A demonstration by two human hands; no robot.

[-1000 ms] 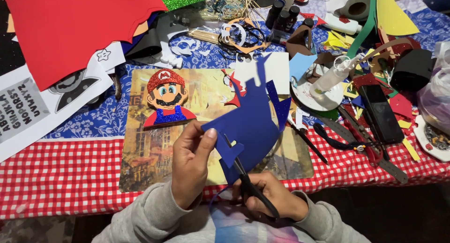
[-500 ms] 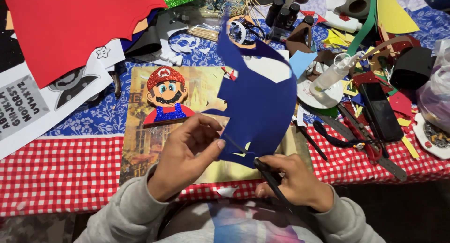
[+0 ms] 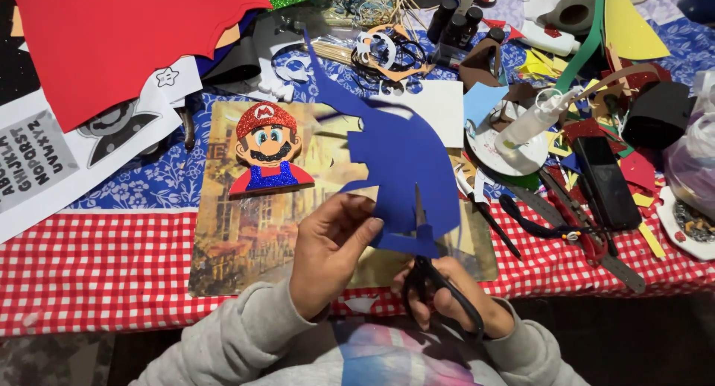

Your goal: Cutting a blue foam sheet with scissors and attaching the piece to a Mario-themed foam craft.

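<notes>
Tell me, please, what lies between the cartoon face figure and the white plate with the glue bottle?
In the head view, the blue foam sheet, held up by the left hand, lies between the cartoon face figure and the white plate.

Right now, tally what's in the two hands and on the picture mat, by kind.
Blue foam sheet, pinched by the left hand: 1
Scissors, in the right hand, blades at the sheet's lower edge: 1
Glitter cartoon figure, lying on the mat: 1
Total: 3
</notes>
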